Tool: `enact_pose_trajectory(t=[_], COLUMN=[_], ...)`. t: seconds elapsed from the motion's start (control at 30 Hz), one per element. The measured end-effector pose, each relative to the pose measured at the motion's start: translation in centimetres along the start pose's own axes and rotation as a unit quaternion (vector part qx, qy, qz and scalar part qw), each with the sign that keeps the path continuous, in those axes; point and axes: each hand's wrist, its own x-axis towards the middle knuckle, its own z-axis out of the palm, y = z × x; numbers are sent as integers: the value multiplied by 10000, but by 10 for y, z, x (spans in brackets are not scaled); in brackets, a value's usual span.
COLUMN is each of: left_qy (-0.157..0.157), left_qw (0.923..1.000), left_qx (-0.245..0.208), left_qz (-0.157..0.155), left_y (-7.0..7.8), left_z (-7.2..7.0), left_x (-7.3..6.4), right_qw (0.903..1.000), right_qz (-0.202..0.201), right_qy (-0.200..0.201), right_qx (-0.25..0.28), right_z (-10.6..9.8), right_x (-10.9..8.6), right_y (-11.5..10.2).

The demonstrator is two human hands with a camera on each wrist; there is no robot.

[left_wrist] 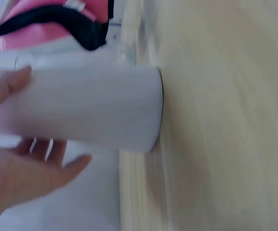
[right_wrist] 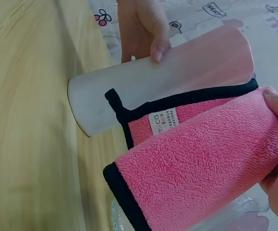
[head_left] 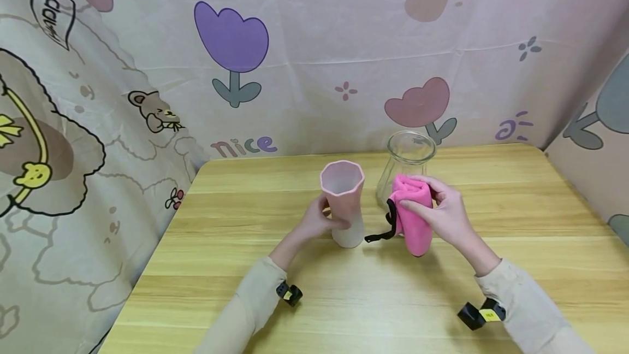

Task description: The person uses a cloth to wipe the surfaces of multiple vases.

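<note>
A faceted vase (head_left: 346,209), pink at the top and fading to white below, stands near the middle of the wooden table. My left hand (head_left: 316,218) holds it from the left, thumb in front and fingers behind. In the left wrist view the vase's white lower part (left_wrist: 95,106) and base are seen at the tabletop. To the right, my right hand (head_left: 449,214) grips a rolled or folded pink towel (head_left: 415,220) with black edging. A black loop and a white label (right_wrist: 163,121) show on the towel in the right wrist view.
Behind the towel stands a clear glass vase (head_left: 387,176) with a flared rim, partly hidden. Wooden tabletop (head_left: 236,206) stretches to both sides. A printed curtain (head_left: 314,42) hangs along the back and sides. Each forearm wears a small black camera (head_left: 289,293).
</note>
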Motion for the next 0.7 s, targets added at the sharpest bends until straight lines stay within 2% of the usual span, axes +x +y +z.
enact_pose_trajectory(t=[0.17,0.3,0.43,0.53,0.6,0.7], left_qy=[-637,-857,-780,-498,-291,-139], left_qw=[9972,9942,9948,9975,9983,9982], left_qx=[-349,-594,-622,-497,-498,-573], left_qz=[-187,-263,-197,-63,21,110], left_y=[-1,-4,-4,-4,-5,-8], left_z=[-9,-11,-10,-12,-14,-18], left_x=[5,7,4,0,-4,-9], right_qw=[9998,9990,9983,9985,9988,9983], right_qz=[67,82,85,24,-128,-440], right_qy=[-177,-445,-574,-530,-455,-368], right_qx=[-26,21,-3,-119,-119,-71], right_z=[2,6,9,12,14,17], right_x=[-2,-3,-2,4,9,18], right_y=[2,6,6,1,-6,-18])
